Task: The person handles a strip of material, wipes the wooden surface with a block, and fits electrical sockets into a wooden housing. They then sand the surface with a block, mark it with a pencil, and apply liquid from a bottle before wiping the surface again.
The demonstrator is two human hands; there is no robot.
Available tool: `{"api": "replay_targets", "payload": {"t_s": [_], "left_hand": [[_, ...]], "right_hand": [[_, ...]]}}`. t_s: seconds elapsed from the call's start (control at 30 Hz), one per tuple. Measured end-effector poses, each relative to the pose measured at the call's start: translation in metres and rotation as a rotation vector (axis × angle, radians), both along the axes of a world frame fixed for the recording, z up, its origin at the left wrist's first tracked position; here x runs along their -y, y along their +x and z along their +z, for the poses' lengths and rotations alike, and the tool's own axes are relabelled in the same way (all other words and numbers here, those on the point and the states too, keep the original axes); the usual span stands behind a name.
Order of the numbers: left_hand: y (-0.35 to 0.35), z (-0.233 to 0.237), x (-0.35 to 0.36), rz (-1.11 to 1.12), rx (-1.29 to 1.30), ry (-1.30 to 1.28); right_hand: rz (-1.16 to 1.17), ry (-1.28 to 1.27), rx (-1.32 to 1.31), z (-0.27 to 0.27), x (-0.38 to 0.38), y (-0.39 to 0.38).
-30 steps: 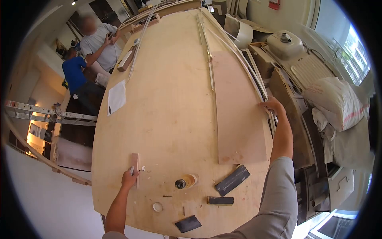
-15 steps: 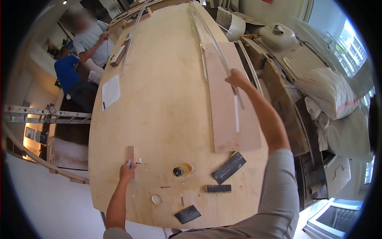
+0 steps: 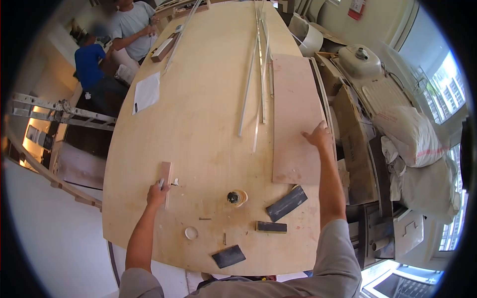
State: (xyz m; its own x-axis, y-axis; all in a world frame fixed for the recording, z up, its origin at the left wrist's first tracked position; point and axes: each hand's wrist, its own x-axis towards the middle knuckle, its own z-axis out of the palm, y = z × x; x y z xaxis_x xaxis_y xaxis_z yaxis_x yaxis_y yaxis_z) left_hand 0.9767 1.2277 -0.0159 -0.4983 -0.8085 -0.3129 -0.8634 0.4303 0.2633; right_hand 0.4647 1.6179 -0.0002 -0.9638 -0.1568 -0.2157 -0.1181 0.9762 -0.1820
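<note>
My left hand (image 3: 156,193) is closed at the lower left of the tabletop, against a short wooden strip (image 3: 167,171). A small greyish item shows at its fingertips, too small to name. My right hand (image 3: 321,136) is empty, its thumb and fingers apart, over the right edge of a pinkish-brown board (image 3: 295,119). Left of that board, several long thin metallic-looking strips (image 3: 247,94) lie lengthwise on the pale wooden tabletop (image 3: 208,114). Just right of my left hand there is a small white piece (image 3: 176,182).
Near me are an open jar (image 3: 233,197), dark sanding blocks (image 3: 286,203), a round lid (image 3: 191,233) and loose nails or screws (image 3: 224,239). White paper (image 3: 147,93) lies at the left. A sink (image 3: 358,59) and sacks (image 3: 410,134) stand right; two people (image 3: 133,30) are beyond the table.
My right hand has let go of a long thin strip, which now lies on the tabletop, and has moved toward the board's right edge. My left hand stays by the wooden strip.
</note>
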Motion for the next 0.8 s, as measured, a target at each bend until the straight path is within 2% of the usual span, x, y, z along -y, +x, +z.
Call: {"api": "replay_targets", "payload": {"t_s": [0.07,0.13,0.17,0.2,0.3,0.43,0.53,0.6,0.7,0.8], "left_hand": [[-0.003,0.01,-0.004,0.001,0.005,0.025],[0.0,0.004,0.004,0.003,0.013,-0.008],[0.001,-0.002,0.004,-0.007,0.02,-0.018],[0.001,-0.006,0.002,-0.005,0.027,-0.031],[-0.002,-0.006,0.008,-0.002,0.019,-0.067],[-0.005,0.011,-0.001,0.019,0.023,0.003],[-0.003,0.005,-0.003,0.013,-0.041,-0.001],[0.0,0.002,-0.003,0.012,-0.088,-0.035],[0.0,0.003,-0.005,0.001,-0.097,-0.047],[-0.003,0.001,0.0,-0.033,-0.089,-0.022]], "right_hand": [[0.064,0.055,-0.052,0.039,0.037,0.052],[0.246,-0.033,-0.178,0.005,0.077,0.071],[0.262,-0.092,-0.138,0.0,0.093,0.088],[0.254,-0.011,-0.108,0.005,0.103,0.099],[0.109,0.003,0.024,0.008,0.093,0.089],[0.027,-0.021,-0.053,-0.011,0.073,0.071],[0.054,-0.145,-0.082,-0.011,0.039,0.044],[-0.164,-0.005,-0.269,-0.004,0.001,0.022],[-0.109,-0.179,0.246,-0.002,-0.062,-0.008],[-0.155,-0.191,0.097,-0.009,-0.066,-0.002]]}}
